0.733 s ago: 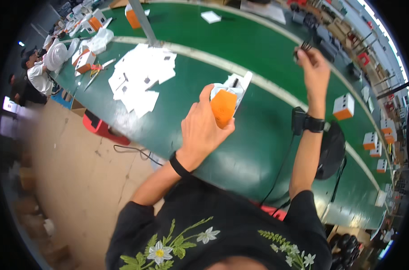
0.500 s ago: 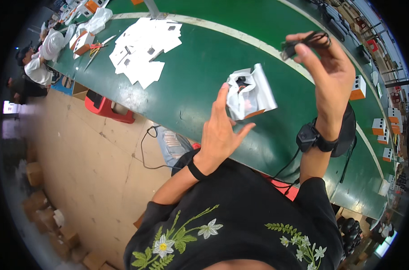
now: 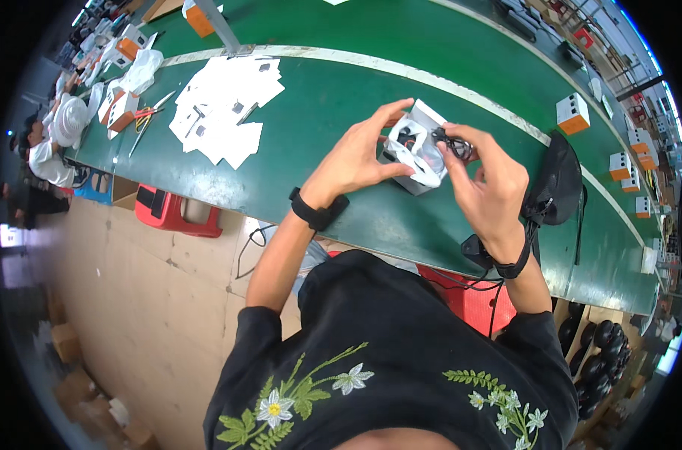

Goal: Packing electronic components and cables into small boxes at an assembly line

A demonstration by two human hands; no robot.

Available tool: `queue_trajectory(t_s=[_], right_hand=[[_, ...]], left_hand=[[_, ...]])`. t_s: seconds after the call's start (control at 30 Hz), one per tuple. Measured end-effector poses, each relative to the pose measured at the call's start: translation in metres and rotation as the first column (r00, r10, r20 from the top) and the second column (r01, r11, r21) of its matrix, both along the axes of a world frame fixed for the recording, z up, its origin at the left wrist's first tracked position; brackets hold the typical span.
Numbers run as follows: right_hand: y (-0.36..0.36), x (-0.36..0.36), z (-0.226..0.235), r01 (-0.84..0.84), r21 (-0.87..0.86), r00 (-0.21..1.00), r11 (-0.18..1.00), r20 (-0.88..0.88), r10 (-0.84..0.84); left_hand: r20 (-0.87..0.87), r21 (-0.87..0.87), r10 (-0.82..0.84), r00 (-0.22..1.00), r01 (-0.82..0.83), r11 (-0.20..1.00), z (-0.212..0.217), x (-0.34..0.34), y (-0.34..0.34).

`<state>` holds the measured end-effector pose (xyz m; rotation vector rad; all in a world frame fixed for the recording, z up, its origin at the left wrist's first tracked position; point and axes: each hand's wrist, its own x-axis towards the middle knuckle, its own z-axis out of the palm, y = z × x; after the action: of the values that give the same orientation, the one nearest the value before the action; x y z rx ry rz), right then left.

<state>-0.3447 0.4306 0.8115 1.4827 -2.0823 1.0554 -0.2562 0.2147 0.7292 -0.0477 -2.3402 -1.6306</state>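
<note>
A small white box [image 3: 428, 114] stands on the green table in front of me with its lid flap up. Crumpled white plastic bag [image 3: 422, 166] bulges from its opening, and something black with a bit of orange shows inside the bag. My left hand [image 3: 352, 156] curves round the box's left side, thumb at the near edge and fingers at the far edge. At the box's right edge, my right hand [image 3: 491, 176] pinches a coiled black cable [image 3: 458, 148] between thumb and fingers.
White printed sheets [image 3: 219, 112] lie spread to the left, with scissors [image 3: 144, 116] and orange-white boxes [image 3: 122, 111] beyond. A black pouch [image 3: 557, 180] sits right of my right hand. Behind it stand more orange-white boxes [image 3: 573, 114]. A red stool [image 3: 172, 214] is below the table's edge.
My right hand has brought the cable down and left from the raised position to the box. My left hand has gone from pointing fingers beside the box to curving round it.
</note>
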Motion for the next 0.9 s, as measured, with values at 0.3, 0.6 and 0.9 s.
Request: queue_trajectory(t_s=[0.3,0.6,0.9], right_hand=[[0.0,0.016,-0.017,0.095,-0.027,0.931,0.995,0.356,-0.079],[-0.014,0.008,-0.007,0.108,0.21,0.985,0.972,-0.154,-0.076],[-0.013,-0.006,-0.03,0.111,0.298,0.939,0.948,-0.344,-0.002]], left_hand=[[-0.171,-0.115,0.36,0.917,-0.381,0.917,-0.015,0.021,0.037],[-0.41,-0.179,0.435,0.802,-0.539,0.823,-0.007,0.054,0.029],[-0.532,-0.066,0.398,0.748,-0.505,0.861,-0.028,0.048,0.032]])
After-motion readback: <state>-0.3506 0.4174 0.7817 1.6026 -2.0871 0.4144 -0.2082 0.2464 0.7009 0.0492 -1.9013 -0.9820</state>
